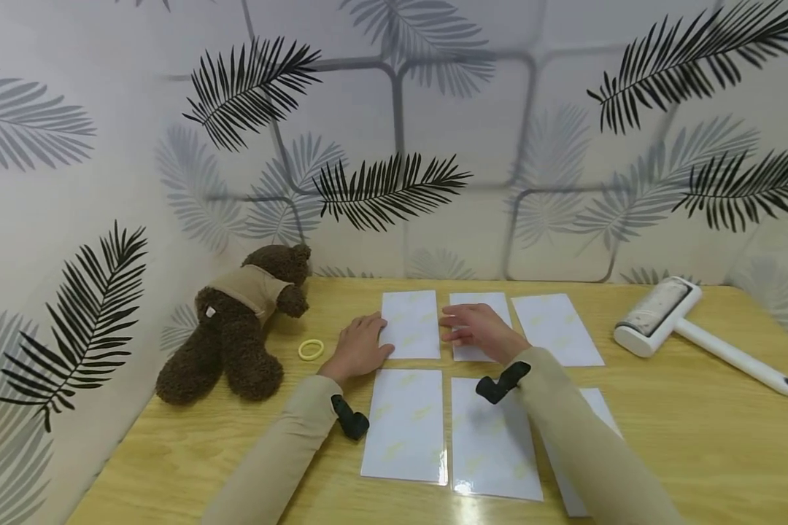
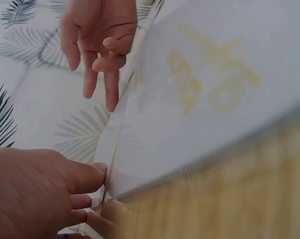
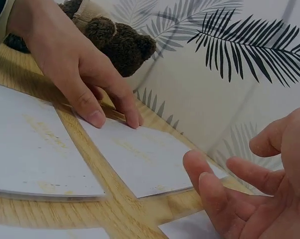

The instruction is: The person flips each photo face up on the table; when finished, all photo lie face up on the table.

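My left hand (image 1: 357, 346) rests at the left edge of the back-left white sheet (image 1: 410, 324), thumb and fingertips touching its border with the fingers spread. In the right wrist view the thumb and fingers of this left hand (image 3: 85, 79) lie along the edge of that sheet (image 3: 145, 154). My right hand (image 1: 482, 332) hovers over the back-middle sheet (image 1: 469, 353), its fingers loosely bent with nothing between them. The back-right sheet (image 1: 558, 332) lies beside it. Nearer are the front-left (image 1: 407, 423) and front-middle (image 1: 495, 445) sheets; my right sleeve partly covers the front-right one (image 1: 600, 405).
A brown teddy bear (image 1: 249, 321) in a tan shirt leans at the back left, with a yellow ring (image 1: 311, 350) near it. On the right lies a white lint roller (image 1: 663, 313). A leaf-patterned wall (image 1: 460, 240) borders the wooden table (image 1: 696, 452).
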Demonstrator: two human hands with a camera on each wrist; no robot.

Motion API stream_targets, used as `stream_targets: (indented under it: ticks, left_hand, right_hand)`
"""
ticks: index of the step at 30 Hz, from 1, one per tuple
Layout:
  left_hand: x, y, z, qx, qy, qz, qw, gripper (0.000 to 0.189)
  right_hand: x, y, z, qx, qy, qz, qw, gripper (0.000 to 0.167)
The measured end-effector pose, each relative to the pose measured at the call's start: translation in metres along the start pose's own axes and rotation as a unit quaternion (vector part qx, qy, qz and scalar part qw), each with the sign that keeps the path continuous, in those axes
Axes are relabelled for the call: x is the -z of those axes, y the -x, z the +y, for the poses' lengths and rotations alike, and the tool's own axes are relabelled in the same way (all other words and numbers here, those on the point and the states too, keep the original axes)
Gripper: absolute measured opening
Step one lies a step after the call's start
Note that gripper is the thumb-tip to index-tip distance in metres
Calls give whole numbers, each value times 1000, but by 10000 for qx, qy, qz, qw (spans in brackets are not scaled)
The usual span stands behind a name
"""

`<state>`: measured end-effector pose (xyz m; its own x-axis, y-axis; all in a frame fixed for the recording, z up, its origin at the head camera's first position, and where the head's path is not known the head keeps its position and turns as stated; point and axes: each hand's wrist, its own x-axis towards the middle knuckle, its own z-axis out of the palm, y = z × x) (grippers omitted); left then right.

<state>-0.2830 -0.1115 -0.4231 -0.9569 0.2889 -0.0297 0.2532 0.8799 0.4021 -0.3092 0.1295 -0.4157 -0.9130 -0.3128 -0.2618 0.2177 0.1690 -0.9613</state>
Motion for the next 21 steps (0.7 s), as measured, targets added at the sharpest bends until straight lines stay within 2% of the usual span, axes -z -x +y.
stream_targets:
  ticks: [5, 9, 12, 16, 21]
  left_hand:
    - [-3, 1, -3, 23, 42, -57, 10000, 49]
    - [-2, 3, -7, -9, 208, -13, 9998, 50]
    - [-3, 2, -8, -103, 410, -9, 9991, 50]
    - [-7, -1, -10, -210, 588, -32, 9980, 50]
    - [-8, -3, -11, -121, 587, 8, 9982, 50]
  right_hand:
    - [1, 0, 5, -35, -569, 53, 9984, 51]
    - [-1, -6, 8, 288, -469, -158, 9984, 47]
    - [-3, -10, 8, 539, -167, -269, 9980, 47]
    - [-9, -14, 6, 858, 400, -199, 9953, 52]
    - [-17, -19, 3, 1167, 1269, -313, 9845, 55]
